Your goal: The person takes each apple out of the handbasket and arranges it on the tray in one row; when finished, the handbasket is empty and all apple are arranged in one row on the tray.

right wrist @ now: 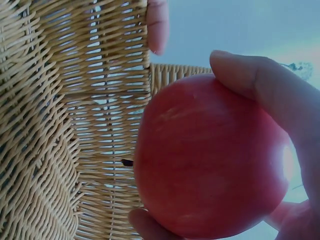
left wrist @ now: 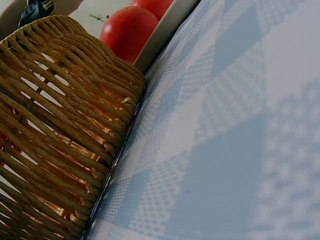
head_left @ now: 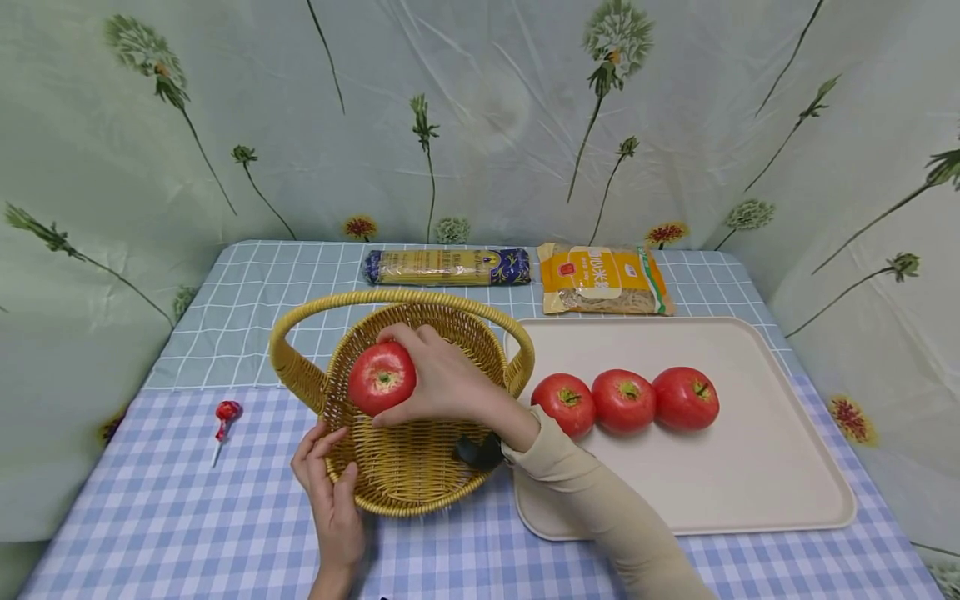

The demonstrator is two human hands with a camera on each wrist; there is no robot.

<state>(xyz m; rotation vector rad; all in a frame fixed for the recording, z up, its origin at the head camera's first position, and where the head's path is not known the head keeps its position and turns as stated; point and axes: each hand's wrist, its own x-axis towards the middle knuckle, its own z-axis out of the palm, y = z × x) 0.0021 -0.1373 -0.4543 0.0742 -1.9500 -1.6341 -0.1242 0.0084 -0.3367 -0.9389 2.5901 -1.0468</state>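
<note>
My right hand (head_left: 442, 379) grips a red apple (head_left: 382, 379) over the left part of a woven wicker basket (head_left: 405, 475). In the right wrist view the apple (right wrist: 210, 160) fills the space between thumb and fingers, with the basket's woven wall (right wrist: 105, 135) beside it. At the basket's near left side, my left hand (head_left: 333, 500) holds the rim, its fingertips hooked over the edge. Seen from the left wrist, the wicker wall (left wrist: 65, 120) stands close by; the left hand is out of that view.
Right of the basket, a beige tray (head_left: 772, 467) bears a row of three red apples (head_left: 624, 402). Behind lie a long noodle packet (head_left: 447, 267) and an orange-yellow noodle bag (head_left: 606, 281). A red lollipop (head_left: 227, 412) lies at left. The basket's tall handle (head_left: 401, 297) arches behind my right hand.
</note>
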